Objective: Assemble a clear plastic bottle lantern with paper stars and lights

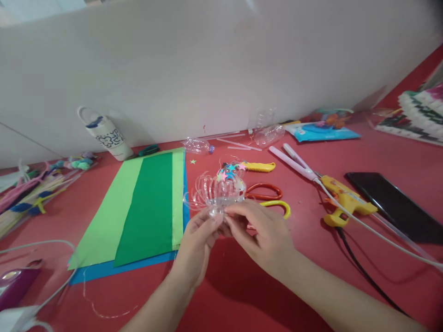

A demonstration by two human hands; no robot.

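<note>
A clear plastic bottle top (221,196), cut into thin curling strips, is held over the red table with its neck toward me. My left hand (195,242) is closed around the neck from the left. The thumb and fingers of my right hand (265,235) pinch at the neck's right side; whether something small is also between them, I cannot tell. Just beyond the strips lie colourful star shapes (231,171) and a yellow cutter (259,167). Scissors with a red handle (265,185) and a yellow handle (282,205) lie behind my right hand.
Green and blue sheets (148,212) lie to the left, near a white bottle (112,138). On the right are a yellow glue gun (346,198), a pink hair straightener (294,163), and a black phone (394,203), with cables crossing. Cut plastic bottles (270,133) stand by the wall.
</note>
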